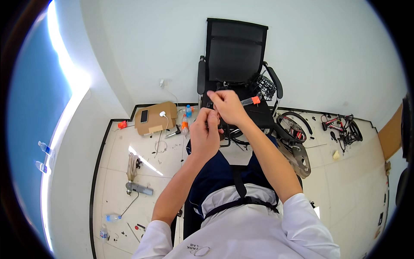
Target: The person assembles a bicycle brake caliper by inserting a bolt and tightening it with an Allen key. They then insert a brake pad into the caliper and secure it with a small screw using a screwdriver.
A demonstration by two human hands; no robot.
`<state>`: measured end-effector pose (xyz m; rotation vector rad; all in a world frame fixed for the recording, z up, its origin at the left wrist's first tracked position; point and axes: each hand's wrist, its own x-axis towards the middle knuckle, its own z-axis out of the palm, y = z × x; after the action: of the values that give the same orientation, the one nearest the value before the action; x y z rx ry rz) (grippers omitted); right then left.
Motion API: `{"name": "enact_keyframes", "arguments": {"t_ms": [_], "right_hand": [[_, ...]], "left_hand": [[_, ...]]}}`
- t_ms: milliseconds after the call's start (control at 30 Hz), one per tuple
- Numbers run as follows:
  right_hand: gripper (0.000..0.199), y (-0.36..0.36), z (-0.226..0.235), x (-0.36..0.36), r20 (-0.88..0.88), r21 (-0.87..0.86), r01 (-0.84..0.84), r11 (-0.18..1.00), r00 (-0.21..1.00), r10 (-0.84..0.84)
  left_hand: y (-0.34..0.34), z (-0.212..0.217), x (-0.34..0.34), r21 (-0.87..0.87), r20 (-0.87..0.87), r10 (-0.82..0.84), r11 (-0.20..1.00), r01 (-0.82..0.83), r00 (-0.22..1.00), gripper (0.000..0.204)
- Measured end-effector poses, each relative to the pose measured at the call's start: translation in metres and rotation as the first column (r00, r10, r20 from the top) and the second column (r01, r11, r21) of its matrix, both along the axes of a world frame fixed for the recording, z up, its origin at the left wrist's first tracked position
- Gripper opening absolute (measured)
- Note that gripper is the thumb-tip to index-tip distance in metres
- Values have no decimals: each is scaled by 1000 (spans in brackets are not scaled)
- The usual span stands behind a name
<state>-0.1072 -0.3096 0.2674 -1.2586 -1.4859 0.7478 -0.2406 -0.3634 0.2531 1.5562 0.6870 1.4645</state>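
Note:
My left hand (205, 134) and my right hand (231, 108) are held close together in front of a black office chair (236, 52) with a mesh back. The fingers of both are closed. Dark bits show around the fingertips, but what they grip is too small and covered to make out. Beyond my right wrist, a grey strip with an orange end (255, 100) lies on the seat. A black wire basket (263, 86) rests by the chair's right armrest. Other dark parts on the seat are partly hidden behind my hands.
On the floor at left lie a cardboard sheet (157, 125) bearing a phone (144, 116), plastic bottles (189, 111) and a grey tool (140, 188). To the right are a bicycle wheel (282, 129), a scuffed dark panel (300, 160) and a red-and-black bicycle frame (336, 124).

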Motion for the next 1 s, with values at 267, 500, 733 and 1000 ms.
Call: {"name": "enact_keyframes", "arguments": {"t_ms": [267, 500, 733, 1000], "right_hand": [[52, -76, -43, -15, -166, -228, -101, 968, 984, 64], [25, -155, 8, -57, -802, -492, -554, 671, 589, -101], [18, -167, 47, -48, -929, -336, -713, 616, 357, -94], [27, -168, 49, -44, 577, 493, -346, 798, 817, -2]], "left_hand": [[24, 29, -26, -206, 445, 106, 978, -14, 889, 28], [45, -13, -15, -111, 342, 241, 970, -216, 908, 29], [35, -12, 2, 23, 314, 205, 974, -223, 927, 28], [29, 1, -11, -324, 124, -19, 944, 59, 992, 30]]}}
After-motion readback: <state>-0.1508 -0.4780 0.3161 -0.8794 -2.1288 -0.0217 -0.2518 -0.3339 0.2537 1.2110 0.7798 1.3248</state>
